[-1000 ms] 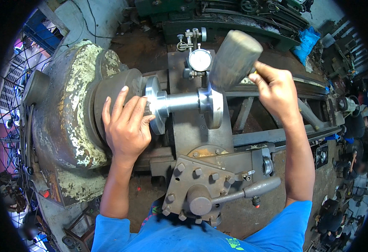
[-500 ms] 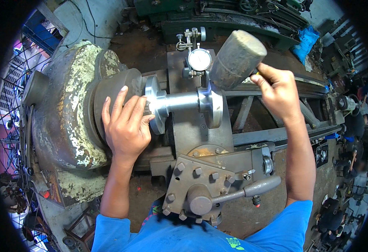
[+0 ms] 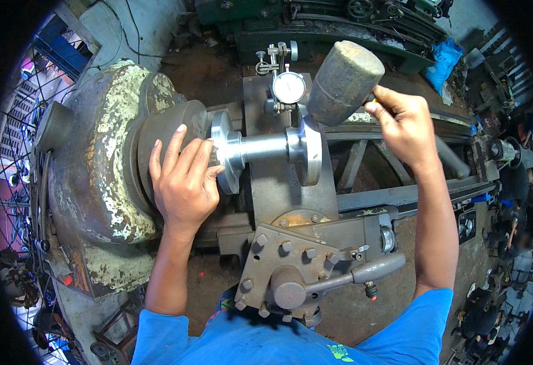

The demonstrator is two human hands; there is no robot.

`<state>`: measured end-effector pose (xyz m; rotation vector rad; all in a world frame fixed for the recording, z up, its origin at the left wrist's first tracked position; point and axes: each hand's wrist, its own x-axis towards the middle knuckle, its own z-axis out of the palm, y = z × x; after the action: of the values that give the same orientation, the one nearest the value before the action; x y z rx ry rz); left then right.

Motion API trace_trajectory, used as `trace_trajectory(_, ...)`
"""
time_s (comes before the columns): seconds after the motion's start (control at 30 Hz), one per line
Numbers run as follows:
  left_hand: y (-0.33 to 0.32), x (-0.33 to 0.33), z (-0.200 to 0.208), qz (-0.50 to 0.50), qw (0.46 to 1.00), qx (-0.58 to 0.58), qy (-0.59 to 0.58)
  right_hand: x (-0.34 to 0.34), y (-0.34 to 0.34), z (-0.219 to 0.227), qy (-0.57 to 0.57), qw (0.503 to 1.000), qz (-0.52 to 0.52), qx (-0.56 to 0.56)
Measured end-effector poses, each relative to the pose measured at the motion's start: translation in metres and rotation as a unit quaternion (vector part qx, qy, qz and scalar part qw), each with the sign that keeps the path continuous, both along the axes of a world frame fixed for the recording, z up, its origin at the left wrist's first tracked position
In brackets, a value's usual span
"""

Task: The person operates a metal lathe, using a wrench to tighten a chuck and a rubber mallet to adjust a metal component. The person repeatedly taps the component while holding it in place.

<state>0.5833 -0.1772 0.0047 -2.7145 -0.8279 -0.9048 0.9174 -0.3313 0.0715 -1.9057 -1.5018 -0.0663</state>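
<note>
My left hand (image 3: 186, 185) rests with fingers spread on the lathe chuck (image 3: 175, 131), its thumb and fingertips beside the near flange of the workpiece. The workpiece is a shiny steel flanged shaft (image 3: 265, 148), held level in the chuck. My right hand (image 3: 407, 131) is closed round the handle of a large dark mallet (image 3: 345, 85). The mallet's head hangs just above and to the right of the shaft's far flange (image 3: 311, 155); whether they touch I cannot tell. A dial indicator (image 3: 289, 88) stands behind the shaft on a clamped stand.
In front of me sits the bolted tool post (image 3: 282, 274) with its long lever (image 3: 379, 269). The paint-worn headstock (image 3: 99, 158) fills the left, and lathe bed rails (image 3: 400, 194) run right. Behind are a green machine (image 3: 339, 45) and a blue bag (image 3: 443, 61). People are at the far right.
The mallet's head has tilted and shifted slightly up, and its blurred handle now shows to the right of my wrist. My left hand stays in place on the chuck.
</note>
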Motion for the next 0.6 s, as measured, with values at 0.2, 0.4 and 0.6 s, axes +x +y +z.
trace_trajectory(0.2,-0.001,0.0,0.0,0.002,1.0,0.003,0.002,0.004,-0.003,0.003,0.016,0.994,-0.013,0.112)
trace_trajectory(0.4,0.0,-0.001,0.0,0.003,1.0,0.003,0.005,-0.001,0.001,-0.006,-0.036,0.999,0.019,0.003)
trace_trajectory(0.6,-0.001,-0.001,0.0,0.006,1.0,0.003,0.004,0.007,-0.002,0.012,-0.002,0.997,-0.028,0.079)
